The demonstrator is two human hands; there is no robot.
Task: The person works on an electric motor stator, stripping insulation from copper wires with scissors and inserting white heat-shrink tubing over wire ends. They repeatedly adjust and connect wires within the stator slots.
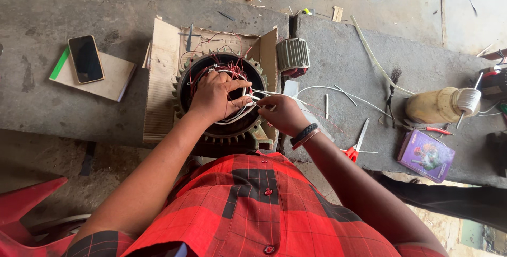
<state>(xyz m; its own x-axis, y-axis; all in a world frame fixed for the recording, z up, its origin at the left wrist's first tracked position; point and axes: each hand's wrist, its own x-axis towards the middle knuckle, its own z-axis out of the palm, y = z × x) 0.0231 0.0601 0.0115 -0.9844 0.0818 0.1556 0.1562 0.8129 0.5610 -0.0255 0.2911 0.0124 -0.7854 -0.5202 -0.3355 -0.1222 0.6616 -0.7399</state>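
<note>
Stator (pixel 222 130) sits on cardboard (pixel 158 77). Left hand (pixel 214 97) over stator bore, fingers spread on windings. Right hand (pixel 280 114) at stator right rim, nearer, pinching white sleeve (pixel 252 97); sleeve runs left-right.

The left hand (pixel 214 96) is resting inside the motor stator (pixel 222 98) while the right hand (pixel 280 113) is pinching white sleeving (pixel 317 89).
</note>
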